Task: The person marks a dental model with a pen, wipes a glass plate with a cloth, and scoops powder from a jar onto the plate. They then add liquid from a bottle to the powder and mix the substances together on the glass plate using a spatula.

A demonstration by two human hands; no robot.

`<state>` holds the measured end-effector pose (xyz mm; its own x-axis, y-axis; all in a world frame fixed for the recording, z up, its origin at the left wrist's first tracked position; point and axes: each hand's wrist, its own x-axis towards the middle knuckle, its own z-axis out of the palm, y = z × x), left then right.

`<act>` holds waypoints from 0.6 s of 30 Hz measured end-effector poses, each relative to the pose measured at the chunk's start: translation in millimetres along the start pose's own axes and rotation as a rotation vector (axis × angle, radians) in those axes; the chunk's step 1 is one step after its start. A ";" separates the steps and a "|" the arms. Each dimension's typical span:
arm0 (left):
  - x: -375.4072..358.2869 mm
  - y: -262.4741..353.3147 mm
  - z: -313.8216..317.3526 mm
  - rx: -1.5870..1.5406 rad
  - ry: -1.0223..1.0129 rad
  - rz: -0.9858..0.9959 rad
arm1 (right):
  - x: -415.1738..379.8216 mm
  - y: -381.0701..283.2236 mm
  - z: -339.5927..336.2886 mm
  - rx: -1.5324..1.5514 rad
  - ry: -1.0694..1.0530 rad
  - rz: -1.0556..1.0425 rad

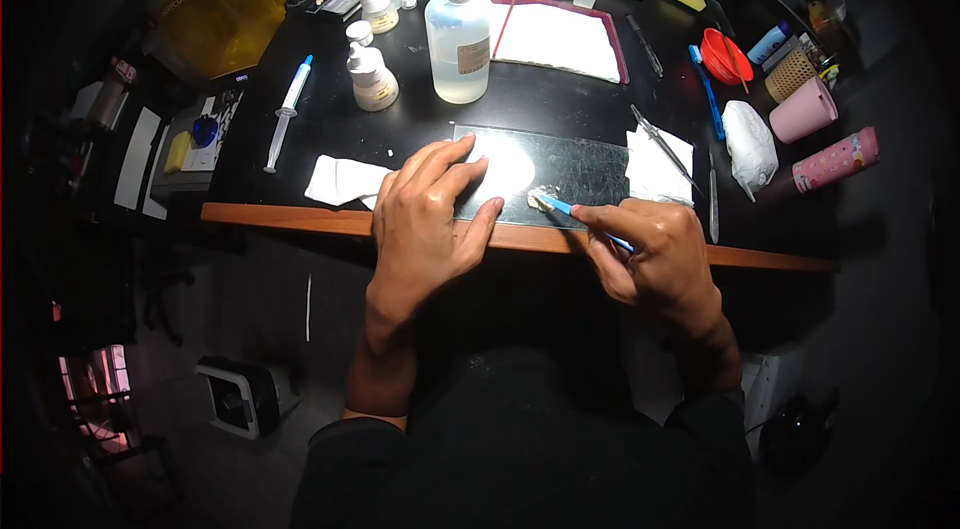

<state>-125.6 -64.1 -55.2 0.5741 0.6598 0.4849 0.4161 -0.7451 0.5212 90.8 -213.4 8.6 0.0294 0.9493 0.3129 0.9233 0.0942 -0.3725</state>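
Note:
A clear glass slab [600,161] lies near the table's front edge. My left hand [425,214] rests with spread fingers on its left end. In my right hand [650,249] is a blue spatula [553,204], pinched between thumb and fingers. The spatula's tip sits in a small lump of off-white paste [537,200] on the slab. A folded white tissue [342,180] lies just left of my left hand. Beyond my right hand is a white paper pad [655,174] with a pointed metal tool [660,142] across it.
Behind the slab stand a large clear bottle [460,49] and several small white-capped jars [374,84]. A syringe [290,109] lies at left. On the right are a slim metal instrument [713,194], a blue toothbrush [707,89], a red bowl [722,57] and a white bag [748,144].

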 end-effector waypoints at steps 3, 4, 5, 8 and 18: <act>-0.3 -0.8 1.1 -0.003 0.003 0.003 | -1.1 -1.2 6.2 -0.009 0.001 -0.026; -0.6 -1.2 1.6 -0.003 0.006 0.004 | -2.7 0.1 8.0 0.003 0.015 -0.028; -0.8 -1.0 1.8 -0.001 0.006 0.006 | -4.5 2.1 9.7 0.015 0.029 -0.031; -1.0 -1.4 0.9 0.006 0.011 0.006 | -6.7 3.5 9.6 0.037 0.044 -0.014; -0.3 -2.2 2.1 0.002 0.018 0.016 | -12.5 10.6 14.6 0.063 0.094 -0.083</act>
<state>-125.2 -62.8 -58.0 0.5677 0.6496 0.5057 0.4083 -0.7556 0.5122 94.6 -219.9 -12.0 -0.0080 0.9056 0.4240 0.8983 0.1928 -0.3949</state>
